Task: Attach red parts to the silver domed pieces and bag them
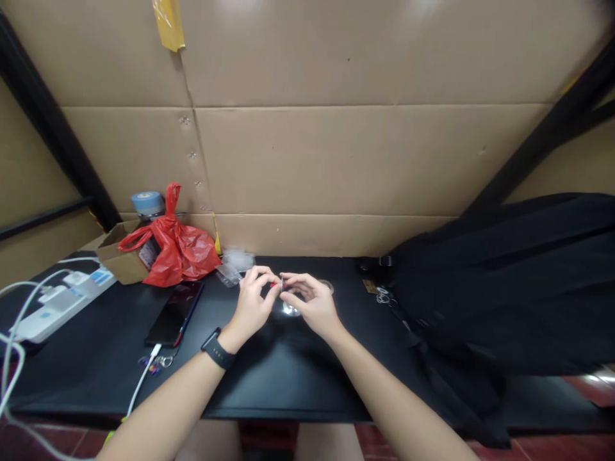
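My left hand (254, 299), with a black watch (218, 349) on the wrist, is closed with thumb and fingers in a pinch. A small red piece (275, 284) shows at its fingertips. Facing it, my right hand (313, 302) pinches a thin, pale, upright piece (282, 284) that meets the left fingertips. Both pieces are too small to name. Just below the hands, a shiny round object (290, 310) lies on the black table (288, 378). Part of a ring-shaped item (327, 286) shows behind my right hand.
Clear plastic bags (236, 264) lie behind my left hand. Leftward are a red plastic bag (180, 253), a cardboard box (122, 256), a phone (175, 314) with a white cable (139, 384), and a power strip (67, 307). Black cloth (504, 288) covers the right side.
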Motion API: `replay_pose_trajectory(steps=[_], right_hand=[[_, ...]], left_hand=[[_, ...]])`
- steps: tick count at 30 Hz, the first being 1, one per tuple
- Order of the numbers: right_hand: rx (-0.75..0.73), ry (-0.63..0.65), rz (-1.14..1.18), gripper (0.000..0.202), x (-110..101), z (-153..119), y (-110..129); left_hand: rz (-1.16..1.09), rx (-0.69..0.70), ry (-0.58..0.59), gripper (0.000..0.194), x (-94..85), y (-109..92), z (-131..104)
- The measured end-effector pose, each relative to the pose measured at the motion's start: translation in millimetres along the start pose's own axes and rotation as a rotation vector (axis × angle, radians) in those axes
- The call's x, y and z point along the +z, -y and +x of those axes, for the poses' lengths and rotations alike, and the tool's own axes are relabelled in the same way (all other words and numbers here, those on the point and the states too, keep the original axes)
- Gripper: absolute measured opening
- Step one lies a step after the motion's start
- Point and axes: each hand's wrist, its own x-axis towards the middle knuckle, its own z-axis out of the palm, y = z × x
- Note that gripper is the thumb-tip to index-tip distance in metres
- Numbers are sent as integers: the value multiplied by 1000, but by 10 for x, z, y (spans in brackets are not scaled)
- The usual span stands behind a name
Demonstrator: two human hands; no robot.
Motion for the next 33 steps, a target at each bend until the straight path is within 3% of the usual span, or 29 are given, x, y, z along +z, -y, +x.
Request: replay_pose_trajectory(steps=[3,12,17,20,26,33], right_hand=[[13,61,-57,24,-19,6,17],[-36,162,-278,26,-88,32,41],[-94,182,-459,20,-153,33,51],[-107,169,-499,17,-184,36,52],[-123,197,-603,17,-235,75,41],[16,354,-851,6,-399,93,-131]], left_hand=[[12,-9,-44,10,9,1,-2],[-58,-13,-9,22,-8,22,-8],[57,55,237,21,-79,22,12],[165,54,287,17,-65,52,9],[258,46,268,11,-24,113,4],[305,-75,221,13,-57,162,23]])
